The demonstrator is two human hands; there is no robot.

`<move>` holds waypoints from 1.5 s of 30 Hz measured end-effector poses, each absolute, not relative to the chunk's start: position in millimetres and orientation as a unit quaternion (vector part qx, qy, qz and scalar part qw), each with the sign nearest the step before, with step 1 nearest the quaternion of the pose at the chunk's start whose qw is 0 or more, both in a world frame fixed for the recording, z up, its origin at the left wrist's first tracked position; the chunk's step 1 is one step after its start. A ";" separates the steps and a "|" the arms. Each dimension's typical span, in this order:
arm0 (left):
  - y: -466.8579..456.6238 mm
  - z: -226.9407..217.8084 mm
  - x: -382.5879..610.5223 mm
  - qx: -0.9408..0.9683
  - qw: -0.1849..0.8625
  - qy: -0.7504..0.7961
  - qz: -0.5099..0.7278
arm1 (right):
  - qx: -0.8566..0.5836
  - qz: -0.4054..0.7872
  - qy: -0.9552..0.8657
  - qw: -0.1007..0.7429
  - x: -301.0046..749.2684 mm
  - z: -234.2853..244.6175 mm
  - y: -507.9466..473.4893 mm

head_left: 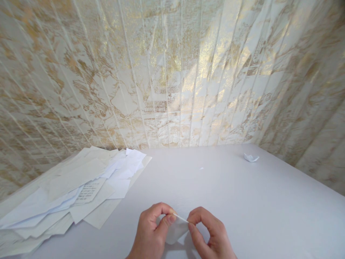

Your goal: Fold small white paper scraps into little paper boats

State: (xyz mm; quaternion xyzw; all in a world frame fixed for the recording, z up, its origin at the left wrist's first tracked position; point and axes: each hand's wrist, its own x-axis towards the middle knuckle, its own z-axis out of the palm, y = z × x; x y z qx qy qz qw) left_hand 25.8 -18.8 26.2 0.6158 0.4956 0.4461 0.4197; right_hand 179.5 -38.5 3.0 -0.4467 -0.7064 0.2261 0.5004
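Observation:
My left hand (pixel 152 232) and my right hand (pixel 211 233) are together at the bottom middle, low over a white table (pixel 242 201). Both pinch one small folded piece of white paper (pixel 176 228) between thumb and fingertips, my left hand at its left side and my right hand at its right edge. The paper's upper edge runs as a thin line between the two pinches. Its lower part hangs between my hands.
A loose pile of white paper sheets (pixel 72 190), some printed, lies at the left of the table against the wall. A small folded white paper shape (pixel 251 157) sits at the far right corner. Gold-patterned walls (pixel 172 72) close in the back and right.

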 end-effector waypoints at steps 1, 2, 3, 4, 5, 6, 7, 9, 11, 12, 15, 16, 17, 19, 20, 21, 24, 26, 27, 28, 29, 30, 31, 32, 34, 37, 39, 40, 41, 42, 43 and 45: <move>-18.7 26.4 25.7 0.614 0.422 0.496 0.446 | -0.443 0.222 -0.717 0.491 180.5 3.4 -38.2; -18.6 26.6 25.4 0.614 0.422 0.497 0.445 | -0.439 0.219 -0.727 0.480 181.7 3.7 -37.9; -18.4 26.8 24.9 0.616 0.420 0.498 0.443 | -0.435 0.217 -0.736 0.471 182.8 3.8 -37.7; -18.1 27.0 24.4 0.621 0.414 0.499 0.441 | -0.432 0.215 -0.743 0.464 183.8 4.0 -37.6; -17.9 27.2 23.9 0.628 0.404 0.501 0.437 | -0.429 0.213 -0.747 0.461 184.6 4.0 -37.5; -17.7 27.2 23.4 0.636 0.392 0.503 0.434 | -0.427 0.210 -0.750 0.460 185.2 4.1 -37.5; -17.5 27.1 22.9 0.647 0.380 0.504 0.428 | -0.425 0.208 -0.752 0.459 185.5 4.1 -37.5; -17.6 26.5 22.3 0.674 0.354 0.497 0.417 | -0.426 0.197 -0.758 0.453 185.4 3.8 -37.4; -18.3 25.4 22.2 0.707 0.320 0.483 0.405 | -0.430 0.178 -0.768 0.440 184.4 2.7 -37.1; -18.7 24.8 22.2 0.725 0.300 0.473 0.402 | -0.431 0.167 -0.774 0.433 183.8 1.9 -37.0; -20.4 23.1 22.9 0.767 0.247 0.437 0.401 | -0.432 0.139 -0.785 0.422 182.3 -1.0 -37.1; -20.9 22.8 23.2 0.774 0.236 0.427 0.404 | -0.432 0.132 -0.786 0.422 182.1 -1.8 -37.3; -21.2 22.6 23.7 0.777 0.229 0.420 0.408 | -0.431 0.125 -0.787 0.424 182.0 -2.4 -37.5; -21.2 22.9 24.7 0.774 0.233 0.418 0.416 | -0.427 0.112 -0.787 0.430 182.5 -2.5 -37.6; -20.9 23.4 25.3 0.771 0.242 0.421 0.412 | -0.424 0.106 -0.789 0.432 182.9 -2.2 -37.5; -20.4 24.3 25.8 0.769 0.255 0.427 0.402 | -0.418 0.100 -0.793 0.431 183.3 -1.5 -37.2; -18.9 27.6 27.1 0.769 0.296 0.451 0.343 | -0.399 0.078 -0.805 0.431 184.0 1.1 -36.1; -18.4 29.3 27.2 0.772 0.309 0.461 0.310 | -0.389 0.069 -0.809 0.435 183.8 2.0 -35.9; -18.5 29.6 27.1 0.772 0.308 0.464 0.305 | -0.389 0.068 -0.808 0.438 183.5 2.0 -36.0; -18.7 29.7 26.8 0.774 0.301 0.465 0.306 | -0.390 0.072 -0.807 0.439 183.1 1.6 -36.2; -19.0 29.5 26.4 0.777 0.291 0.462 0.313 | -0.393 0.078 -0.804 0.439 182.8 0.9 -36.5; -19.4 29.2 25.9 0.781 0.279 0.456 0.323 | -0.398 0.086 -0.801 0.440 182.5 0.1 -36.8; -19.6 28.9 25.5 0.786 0.266 0.448 0.334 | -0.402 0.094 -0.797 0.440 182.3 -0.7 -37.2; -19.6 28.5 25.1 0.792 0.255 0.436 0.343 | -0.406 0.103 -0.795 0.438 182.2 -1.3 -37.4; -19.3 27.9 24.6 0.802 0.242 0.415 0.356 | -0.413 0.120 -0.793 0.430 182.3 -1.6 -37.8; -18.0 26.3 24.4 0.806 0.240 0.398 0.366 | -0.417 0.137 -0.798 0.413 182.9 -0.5 -38.1; -17.0 24.7 24.1 0.809 0.239 0.388 0.372 | -0.420 0.148 -0.798 0.406 183.0 -0.2 -38.2; -16.5 23.9 23.8 0.812 0.238 0.380 0.374 | -0.422 0.155 -0.798 0.402 182.9 -0.5 -38.0; -16.0 23.4 23.6 0.815 0.237 0.375 0.374 | -0.426 0.163 -0.797 0.396 182.8 -1.0 -37.8; -15.6 23.2 23.5 0.817 0.236 0.371 0.374 | -0.430 0.172 -0.796 0.390 182.7 -1.7 -37.4; -15.1 23.6 23.5 0.817 0.239 0.372 0.370 | -0.435 0.178 -0.795 0.384 182.7 -2.5 -37.0; -14.5 26.0 24.1 0.805 0.260 0.397 0.355 | -0.444 0.180 -0.794 0.375 183.2 -4.0 -35.7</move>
